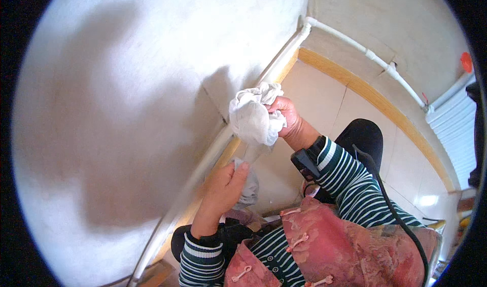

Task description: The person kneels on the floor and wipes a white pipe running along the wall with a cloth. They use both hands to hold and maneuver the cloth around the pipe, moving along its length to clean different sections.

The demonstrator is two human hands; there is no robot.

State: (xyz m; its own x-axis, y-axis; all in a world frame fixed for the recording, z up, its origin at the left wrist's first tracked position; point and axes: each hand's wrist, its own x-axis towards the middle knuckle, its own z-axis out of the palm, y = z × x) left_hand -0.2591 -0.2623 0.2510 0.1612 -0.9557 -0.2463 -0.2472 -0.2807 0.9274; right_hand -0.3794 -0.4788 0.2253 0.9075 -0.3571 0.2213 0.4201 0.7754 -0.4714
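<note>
A crumpled white cloth [253,115] is bunched in my right hand [288,119], just in front of the white wall [152,77] and above the pipe at its foot. My left hand [224,192] is lower, near the same wall, with its fingers closed on a greyish-white cloth [249,188] that hangs down beside the thumb. Whether the two cloths are one piece cannot be told. The palm side of my left hand is hidden.
A white pipe [205,161] follows the foot of the wall, and another pipe [350,39] runs along the adjoining wall. Yellow skirting [365,85] borders the tiled floor [319,93]. A white ribbed panel [452,123] stands at the right. A black cable [395,211] crosses my right sleeve.
</note>
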